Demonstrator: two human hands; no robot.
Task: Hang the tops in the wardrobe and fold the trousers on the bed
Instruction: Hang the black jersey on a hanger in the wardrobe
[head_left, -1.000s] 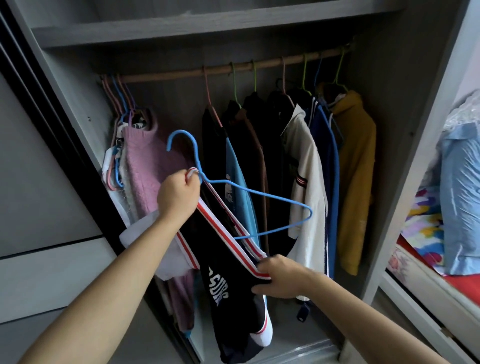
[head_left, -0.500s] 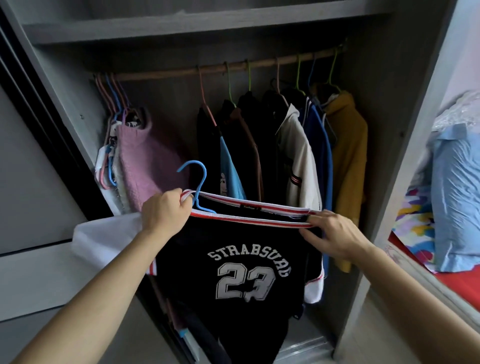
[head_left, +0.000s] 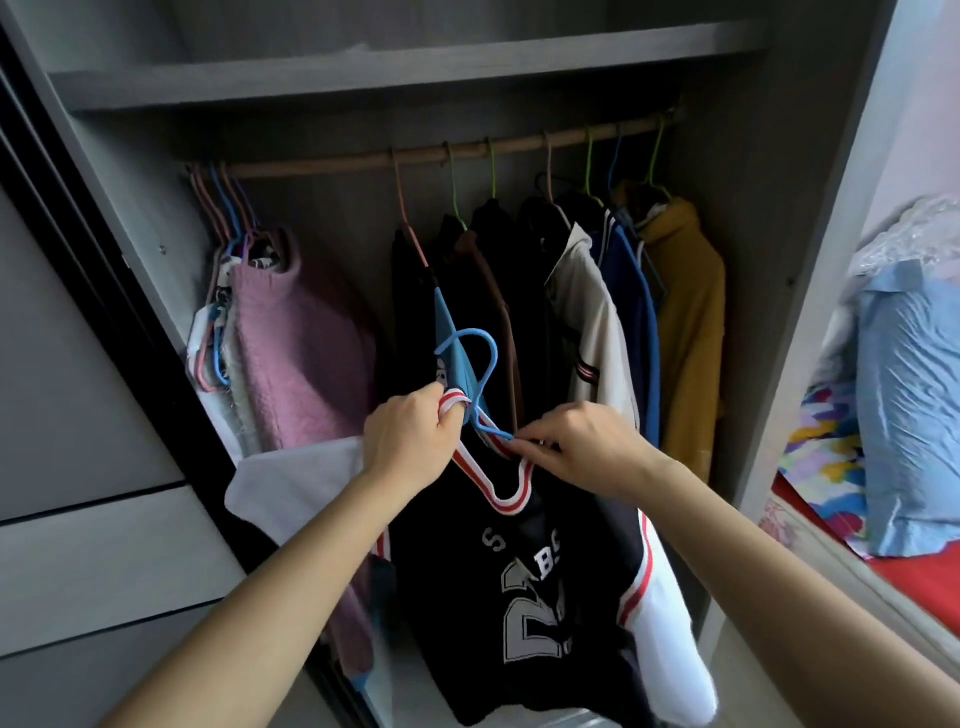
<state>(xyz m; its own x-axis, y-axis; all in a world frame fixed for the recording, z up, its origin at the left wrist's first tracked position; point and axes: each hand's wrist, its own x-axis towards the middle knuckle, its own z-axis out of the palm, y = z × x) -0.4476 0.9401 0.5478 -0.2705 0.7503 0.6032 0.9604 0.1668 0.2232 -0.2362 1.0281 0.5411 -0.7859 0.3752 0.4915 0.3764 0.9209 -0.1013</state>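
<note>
While both hands grip the black top (head_left: 524, 597), hung clothes (head_left: 597, 312) crowd behind.

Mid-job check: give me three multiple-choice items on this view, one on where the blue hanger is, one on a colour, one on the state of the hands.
1. Where is the blue hanger?
A. hooked on the wooden rail
B. in the jersey's neck, held below the rail
C. on the bed

2. What colour is the rightmost hanging top?
A. mustard yellow
B. pink
C. white

3. What are the hands doing?
A. both free
B. only the left grips
C. both grip the black jersey at its collar

Answers: 1 B, its hook stands clear below the wooden rail. 2 A, it hangs next to the wardrobe's side wall. 3 C, left hand and right hand pinch the striped collar.
</note>
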